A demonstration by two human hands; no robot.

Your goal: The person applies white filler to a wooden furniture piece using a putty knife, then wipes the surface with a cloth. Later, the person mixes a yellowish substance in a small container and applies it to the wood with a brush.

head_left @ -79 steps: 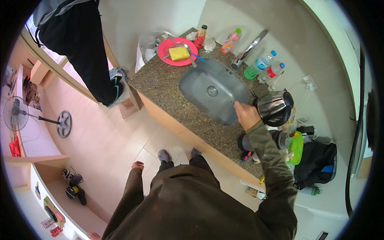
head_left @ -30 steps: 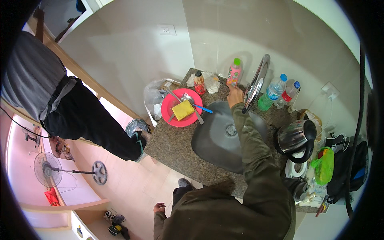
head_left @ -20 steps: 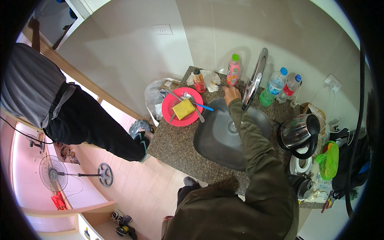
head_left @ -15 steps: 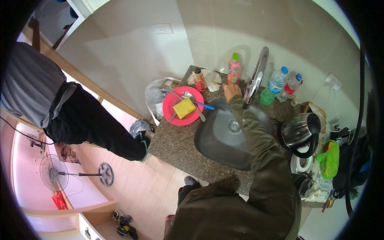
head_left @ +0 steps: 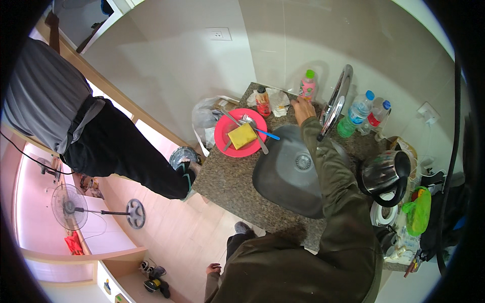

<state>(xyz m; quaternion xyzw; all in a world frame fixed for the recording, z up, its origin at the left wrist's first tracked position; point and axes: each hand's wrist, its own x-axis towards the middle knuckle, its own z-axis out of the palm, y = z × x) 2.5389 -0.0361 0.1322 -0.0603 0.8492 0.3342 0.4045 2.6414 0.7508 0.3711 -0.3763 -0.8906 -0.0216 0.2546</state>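
My right hand point(head_left: 303, 108) reaches across the steel sink point(head_left: 275, 177) to the back of the granite counter. It rests just below a pink bottle with a green cap point(head_left: 307, 87) and left of the curved chrome faucet point(head_left: 334, 101), with nothing in it. My left hand point(head_left: 214, 268) hangs by my side at the lower edge, holding nothing. A red plate point(head_left: 225, 137) left of the sink carries a yellow sponge point(head_left: 242, 136) and some cutlery. A steel kettle point(head_left: 383, 172) stands to the right of the sink.
A red sauce bottle point(head_left: 262, 101) and crumpled paper point(head_left: 278, 100) sit by the pink bottle. Two water bottles point(head_left: 356, 113) stand behind the faucet. A green bag point(head_left: 417, 210) lies far right. Another person point(head_left: 60, 116) stands at the left, near a floor fan point(head_left: 69, 207).
My right hand, which held the kettle 2.6 s ago, has left it on the counter and reached to the back of the sink, drifting from the faucet toward the pink bottle.
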